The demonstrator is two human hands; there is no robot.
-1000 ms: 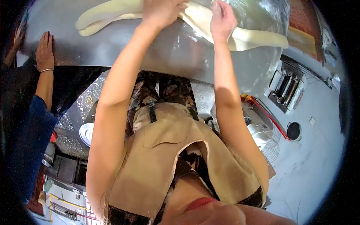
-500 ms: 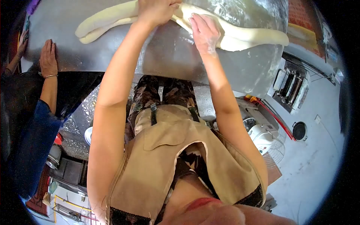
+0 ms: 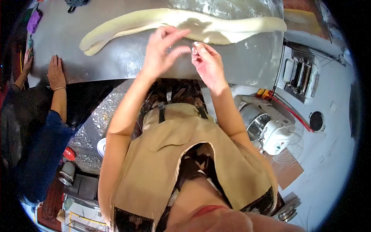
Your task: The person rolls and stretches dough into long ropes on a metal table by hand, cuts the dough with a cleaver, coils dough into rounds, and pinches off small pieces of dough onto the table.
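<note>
A long pale roll of dough lies across the metal table, its left end folded into a groove. My left hand hovers at the near side of the dough, thumb and fingers apart and a little blurred, with nothing visible in it. Close beside it, my right hand is raised in front of the dough, its fingertips curled and pinched against the thumb. Whitish residue shows at those fingertips; whether they hold a small piece cannot be made out.
At the left, another person's hand rests on the table edge. A purple item lies at the far left corner. Below right stand a white mixer with a wire guard and a machine with rollers.
Both my hands have come off the dough toward me. My left hand has spread its fingers, and my right fingers have curled into a pinch. The dough stays stretched across the table.
</note>
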